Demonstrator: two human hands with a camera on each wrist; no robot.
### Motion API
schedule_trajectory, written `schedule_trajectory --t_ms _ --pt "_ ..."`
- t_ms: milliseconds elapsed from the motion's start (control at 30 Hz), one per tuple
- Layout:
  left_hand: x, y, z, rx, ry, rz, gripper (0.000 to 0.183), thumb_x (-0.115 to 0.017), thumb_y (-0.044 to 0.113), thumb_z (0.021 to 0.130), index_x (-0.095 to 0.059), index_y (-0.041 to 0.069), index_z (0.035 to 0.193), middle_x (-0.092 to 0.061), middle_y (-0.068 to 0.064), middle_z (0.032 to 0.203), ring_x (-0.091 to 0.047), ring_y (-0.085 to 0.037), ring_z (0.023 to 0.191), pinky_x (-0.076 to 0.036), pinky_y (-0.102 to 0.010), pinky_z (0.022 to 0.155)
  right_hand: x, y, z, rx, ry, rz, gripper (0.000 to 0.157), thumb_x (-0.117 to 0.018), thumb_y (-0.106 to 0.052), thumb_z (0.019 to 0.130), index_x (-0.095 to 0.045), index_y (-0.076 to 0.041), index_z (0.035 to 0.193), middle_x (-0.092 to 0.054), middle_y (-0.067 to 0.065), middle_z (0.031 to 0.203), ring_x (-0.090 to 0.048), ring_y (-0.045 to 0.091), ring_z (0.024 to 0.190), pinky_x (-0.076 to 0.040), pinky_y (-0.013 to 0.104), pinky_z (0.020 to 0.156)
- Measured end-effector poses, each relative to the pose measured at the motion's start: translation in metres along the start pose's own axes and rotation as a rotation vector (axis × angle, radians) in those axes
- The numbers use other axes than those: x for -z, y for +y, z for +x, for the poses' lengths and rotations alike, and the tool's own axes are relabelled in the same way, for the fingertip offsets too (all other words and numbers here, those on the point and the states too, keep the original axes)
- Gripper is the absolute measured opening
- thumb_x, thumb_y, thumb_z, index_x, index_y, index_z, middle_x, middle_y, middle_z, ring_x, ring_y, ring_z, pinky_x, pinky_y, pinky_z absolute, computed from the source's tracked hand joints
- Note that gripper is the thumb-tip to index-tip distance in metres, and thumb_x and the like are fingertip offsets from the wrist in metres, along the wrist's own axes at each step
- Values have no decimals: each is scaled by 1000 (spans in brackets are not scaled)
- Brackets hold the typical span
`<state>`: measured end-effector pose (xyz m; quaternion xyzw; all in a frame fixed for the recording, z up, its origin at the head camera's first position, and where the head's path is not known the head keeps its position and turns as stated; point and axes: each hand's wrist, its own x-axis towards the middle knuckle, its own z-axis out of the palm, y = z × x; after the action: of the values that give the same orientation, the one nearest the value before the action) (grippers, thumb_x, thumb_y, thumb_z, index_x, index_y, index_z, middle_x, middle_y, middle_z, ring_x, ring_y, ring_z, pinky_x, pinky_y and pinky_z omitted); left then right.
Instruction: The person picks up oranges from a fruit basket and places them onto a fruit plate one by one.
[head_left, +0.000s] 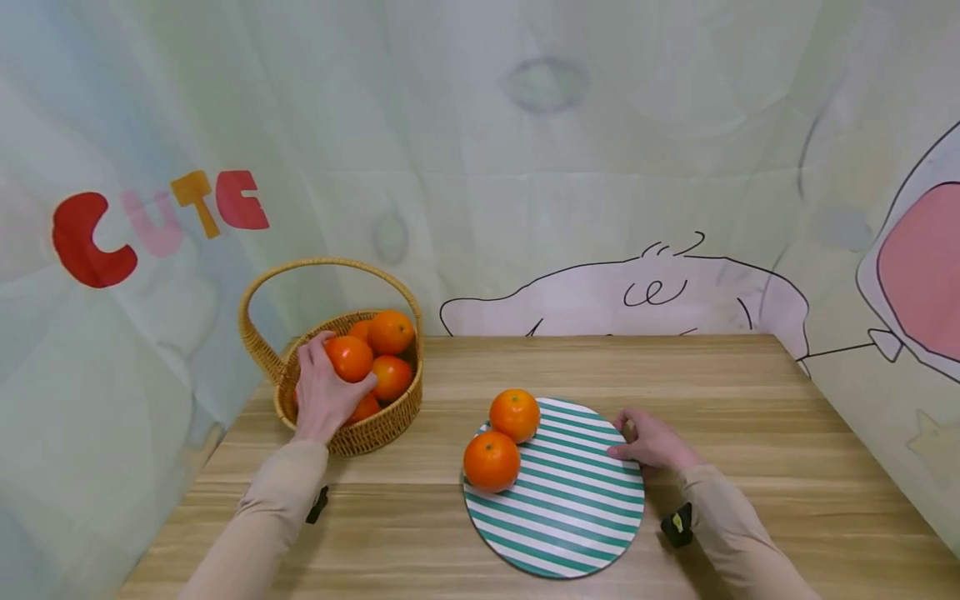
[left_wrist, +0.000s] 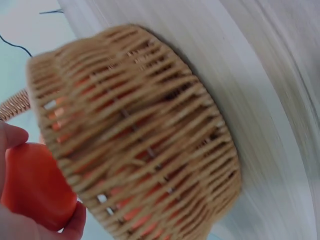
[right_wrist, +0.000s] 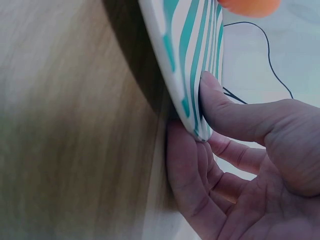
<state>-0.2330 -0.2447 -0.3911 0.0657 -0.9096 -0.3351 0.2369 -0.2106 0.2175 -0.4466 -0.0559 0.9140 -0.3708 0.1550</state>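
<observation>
My left hand [head_left: 327, 392] grips a smooth, red-orange tomato [head_left: 351, 359] at the opening of a wicker basket [head_left: 386, 425]. Thumb and fingers curl round the tomato [left_wrist: 40, 186] beside the woven rim in the left wrist view. Inside the basket lie more fruits, among them an orange [head_left: 391, 332] and another tomato [head_left: 392, 378]. A round, flat board [head_left: 570, 508] with green and white stripes is pinched at its right edge by my right hand [head_left: 654, 442], thumb on top and fingers under the rim. Two oranges, one behind [head_left: 514, 415] and one in front [head_left: 491, 461], sit on its left side.
The basket's tall handle [head_left: 330, 262] arches over the fruit. Both stand on a wood-grain table [head_left: 600, 362], with a printed curtain [head_left: 465, 167] hanging behind and at the sides.
</observation>
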Motion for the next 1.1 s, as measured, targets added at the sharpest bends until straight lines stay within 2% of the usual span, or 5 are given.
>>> schedule_trajectory --t_ms 367,567,800,1100 --pt "-5 21 -17 -51 -34 -52 76 -79 23 77 -41 8 141 -38 -21 139 -55 -45 114 -46 -63 95 -1 0 0 -10 -3 16 32 -76 -11 88 -54 -2 109 -60 10 82 -57 21 70 -50 31 57" --pt "-9 32 -25 -130 -62 -85 76 -84 28 77 -44 11 139 -44 -18 136 -56 -43 116 -46 -62 97 -1 1 0 -7 -6 22 31 -76 -11 88 -54 -1 108 -61 11 82 -58 22 70 -51 31 57" --pt "-10 46 -34 -238 -61 -93 78 -87 32 74 -47 12 139 -52 -15 134 -60 -40 113 -52 -57 95 -1 0 1 -10 -5 24 31 -76 -11 88 -54 -2 108 -60 11 81 -58 22 70 -50 31 58" --pt "-12 65 -45 -257 -123 -125 80 -87 33 74 -45 12 139 -56 -13 135 -61 -36 114 -53 -54 96 -1 0 1 -1 -3 13 31 -76 -11 88 -54 -1 108 -60 10 82 -56 21 71 -49 31 59"
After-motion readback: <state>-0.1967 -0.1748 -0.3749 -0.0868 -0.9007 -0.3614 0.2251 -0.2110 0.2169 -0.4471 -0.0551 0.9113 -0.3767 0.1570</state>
